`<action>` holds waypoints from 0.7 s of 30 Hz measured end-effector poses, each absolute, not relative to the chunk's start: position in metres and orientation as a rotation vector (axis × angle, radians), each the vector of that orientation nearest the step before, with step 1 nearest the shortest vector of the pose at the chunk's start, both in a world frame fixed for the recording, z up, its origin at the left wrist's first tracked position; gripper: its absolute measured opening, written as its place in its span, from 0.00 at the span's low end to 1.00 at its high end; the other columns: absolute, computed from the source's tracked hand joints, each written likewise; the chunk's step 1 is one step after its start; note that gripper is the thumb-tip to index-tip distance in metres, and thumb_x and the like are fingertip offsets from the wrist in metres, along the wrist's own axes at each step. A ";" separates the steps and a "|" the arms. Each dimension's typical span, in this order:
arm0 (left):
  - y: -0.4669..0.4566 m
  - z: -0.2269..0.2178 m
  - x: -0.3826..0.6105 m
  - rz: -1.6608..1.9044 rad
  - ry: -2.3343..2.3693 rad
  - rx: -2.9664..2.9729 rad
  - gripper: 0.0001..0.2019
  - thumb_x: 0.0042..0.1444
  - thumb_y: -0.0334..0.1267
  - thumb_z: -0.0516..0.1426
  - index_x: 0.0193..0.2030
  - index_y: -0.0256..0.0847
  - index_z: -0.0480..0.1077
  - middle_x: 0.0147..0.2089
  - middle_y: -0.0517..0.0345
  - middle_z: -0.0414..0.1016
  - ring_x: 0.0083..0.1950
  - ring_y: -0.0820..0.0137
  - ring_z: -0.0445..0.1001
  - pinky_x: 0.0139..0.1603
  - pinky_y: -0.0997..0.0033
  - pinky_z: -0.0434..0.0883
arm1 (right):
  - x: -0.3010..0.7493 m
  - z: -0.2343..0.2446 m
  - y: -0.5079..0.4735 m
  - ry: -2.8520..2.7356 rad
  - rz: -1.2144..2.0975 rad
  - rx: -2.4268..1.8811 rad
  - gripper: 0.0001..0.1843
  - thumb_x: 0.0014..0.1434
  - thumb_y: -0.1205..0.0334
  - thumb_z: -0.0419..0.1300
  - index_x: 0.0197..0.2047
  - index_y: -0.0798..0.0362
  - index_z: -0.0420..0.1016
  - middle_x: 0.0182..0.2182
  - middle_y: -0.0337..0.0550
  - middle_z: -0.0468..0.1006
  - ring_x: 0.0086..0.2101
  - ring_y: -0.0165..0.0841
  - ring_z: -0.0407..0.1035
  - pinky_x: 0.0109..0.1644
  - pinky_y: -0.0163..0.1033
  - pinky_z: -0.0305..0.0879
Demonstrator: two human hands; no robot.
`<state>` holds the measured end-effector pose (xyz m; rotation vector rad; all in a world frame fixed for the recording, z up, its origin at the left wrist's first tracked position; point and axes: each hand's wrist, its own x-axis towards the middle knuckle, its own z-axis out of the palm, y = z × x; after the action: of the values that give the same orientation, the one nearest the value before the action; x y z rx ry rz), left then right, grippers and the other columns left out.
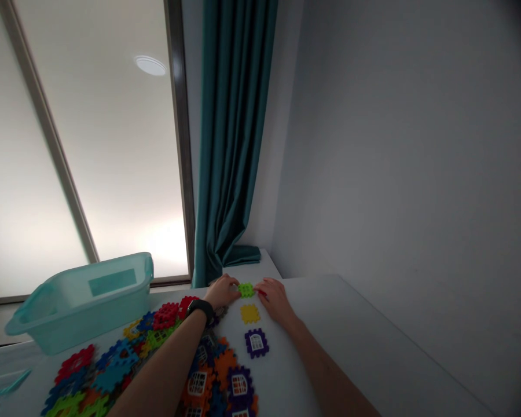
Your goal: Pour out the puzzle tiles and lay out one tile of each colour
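Note:
A bright green interlocking plastic tile [245, 289] lies on the white table between my two hands. My left hand [223, 291], wearing a dark watch at the wrist, grips its left edge with curled fingers. On the tile's other side, my right hand [275, 297] has its fingers bent around a small red piece [261, 292], mostly hidden, close to the green edge. Nearer to me, a yellow tile [250, 314] and a purple tile with a white window insert [256, 343] lie apart in a rough row with the green one.
Mixed coloured tiles [117, 362] lie heaped beneath and beside my left forearm. More orange and purple window tiles [238, 383] reach toward the front. A translucent teal basin [91, 307] stands at the left. Beyond the table hang a teal curtain [237, 127] and a grey wall [395, 162].

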<state>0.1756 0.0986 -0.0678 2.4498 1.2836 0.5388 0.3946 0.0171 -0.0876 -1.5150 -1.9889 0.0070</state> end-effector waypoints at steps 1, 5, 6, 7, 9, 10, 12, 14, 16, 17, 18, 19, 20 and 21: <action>0.098 -0.068 0.176 0.535 1.285 2.454 0.17 0.54 0.46 0.61 0.48 0.44 0.78 0.49 0.51 0.77 0.51 0.57 0.77 0.52 0.65 0.71 | 0.394 -0.087 0.018 -1.998 0.008 -1.515 0.14 0.64 0.68 0.56 0.48 0.47 0.80 0.49 0.43 0.81 0.59 0.40 0.65 0.66 0.52 0.51; 0.098 -0.068 0.175 0.515 1.283 2.477 0.16 0.54 0.46 0.61 0.48 0.43 0.78 0.50 0.50 0.77 0.52 0.56 0.76 0.53 0.65 0.70 | 0.391 -0.086 0.023 -2.016 0.014 -1.518 0.12 0.61 0.69 0.60 0.44 0.47 0.80 0.46 0.42 0.82 0.57 0.40 0.67 0.66 0.52 0.50; 0.098 -0.068 0.175 0.510 1.281 2.483 0.16 0.55 0.46 0.61 0.48 0.43 0.78 0.50 0.50 0.76 0.52 0.56 0.76 0.54 0.65 0.70 | 0.390 -0.086 0.024 -2.018 0.016 -1.518 0.11 0.61 0.70 0.60 0.43 0.48 0.80 0.46 0.42 0.82 0.56 0.40 0.67 0.66 0.52 0.49; 0.098 -0.068 0.175 0.505 1.279 2.489 0.16 0.55 0.46 0.61 0.48 0.43 0.78 0.50 0.50 0.76 0.52 0.56 0.76 0.54 0.65 0.70 | 0.389 -0.086 0.025 -2.020 0.017 -1.517 0.11 0.60 0.70 0.60 0.43 0.48 0.80 0.45 0.42 0.83 0.56 0.40 0.67 0.66 0.52 0.49; 0.099 -0.069 0.175 0.495 1.276 2.500 0.15 0.55 0.45 0.61 0.47 0.44 0.78 0.50 0.50 0.76 0.52 0.56 0.76 0.53 0.65 0.70 | 0.388 -0.085 0.027 -2.024 0.020 -1.511 0.11 0.60 0.71 0.60 0.42 0.48 0.80 0.45 0.42 0.83 0.55 0.40 0.68 0.66 0.52 0.49; 0.099 -0.069 0.175 0.491 1.275 2.506 0.15 0.55 0.45 0.61 0.47 0.43 0.77 0.50 0.50 0.75 0.52 0.56 0.76 0.53 0.64 0.71 | 0.387 -0.084 0.028 -2.026 0.021 -1.507 0.11 0.60 0.72 0.61 0.41 0.48 0.80 0.44 0.42 0.83 0.54 0.40 0.68 0.65 0.52 0.49; 0.099 -0.070 0.175 0.485 1.271 2.517 0.15 0.55 0.45 0.61 0.48 0.43 0.77 0.50 0.50 0.75 0.52 0.56 0.76 0.52 0.63 0.71 | 0.386 -0.084 0.029 -2.028 0.022 -1.497 0.11 0.59 0.72 0.60 0.40 0.48 0.80 0.43 0.42 0.83 0.54 0.40 0.69 0.65 0.52 0.49; 0.099 -0.070 0.175 0.483 1.260 2.529 0.15 0.55 0.44 0.61 0.48 0.44 0.76 0.50 0.50 0.75 0.52 0.56 0.76 0.52 0.64 0.71 | 0.385 -0.084 0.029 -2.031 0.022 -1.488 0.11 0.58 0.73 0.61 0.39 0.48 0.79 0.42 0.42 0.83 0.53 0.39 0.70 0.65 0.52 0.50; 0.099 -0.070 0.174 0.485 1.240 2.541 0.15 0.55 0.44 0.62 0.48 0.45 0.76 0.50 0.50 0.75 0.52 0.57 0.76 0.52 0.64 0.70 | 0.383 -0.084 0.029 -2.032 0.022 -1.479 0.11 0.57 0.74 0.61 0.38 0.48 0.79 0.42 0.42 0.82 0.52 0.39 0.70 0.65 0.52 0.51; 0.099 -0.070 0.174 0.487 1.229 2.547 0.14 0.55 0.43 0.62 0.48 0.45 0.76 0.50 0.50 0.75 0.52 0.57 0.75 0.52 0.64 0.70 | 0.383 -0.084 0.028 -2.032 0.022 -1.475 0.11 0.57 0.74 0.61 0.38 0.48 0.79 0.41 0.42 0.82 0.52 0.39 0.70 0.65 0.52 0.51; 0.099 -0.070 0.173 0.489 1.218 2.552 0.14 0.55 0.43 0.62 0.48 0.45 0.76 0.50 0.49 0.75 0.52 0.56 0.75 0.52 0.64 0.70 | 0.383 -0.084 0.028 -2.031 0.023 -1.472 0.11 0.56 0.74 0.61 0.38 0.49 0.79 0.41 0.42 0.82 0.51 0.39 0.71 0.65 0.52 0.51; 0.100 -0.070 0.173 0.491 1.208 2.557 0.14 0.55 0.43 0.63 0.48 0.45 0.76 0.50 0.49 0.75 0.52 0.56 0.75 0.52 0.64 0.70 | 0.382 -0.084 0.027 -2.031 0.023 -1.469 0.11 0.56 0.74 0.61 0.38 0.49 0.79 0.41 0.42 0.82 0.51 0.39 0.71 0.65 0.52 0.51; 0.100 -0.071 0.173 0.493 1.200 2.560 0.14 0.55 0.42 0.63 0.48 0.45 0.76 0.50 0.49 0.75 0.52 0.56 0.75 0.53 0.63 0.70 | 0.382 -0.084 0.027 -2.030 0.024 -1.467 0.11 0.56 0.74 0.61 0.37 0.49 0.79 0.41 0.42 0.82 0.51 0.39 0.71 0.65 0.52 0.51; 0.100 -0.071 0.172 0.495 1.195 2.563 0.14 0.55 0.42 0.63 0.48 0.45 0.76 0.50 0.49 0.75 0.52 0.56 0.75 0.53 0.63 0.70 | 0.382 -0.084 0.026 -2.030 0.024 -1.465 0.10 0.56 0.74 0.61 0.37 0.49 0.79 0.41 0.42 0.82 0.51 0.39 0.71 0.65 0.52 0.51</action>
<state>0.1724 0.0997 -0.0711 2.5631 1.1949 0.4954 0.3820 0.0263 -0.0841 -1.4646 -2.0299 0.0240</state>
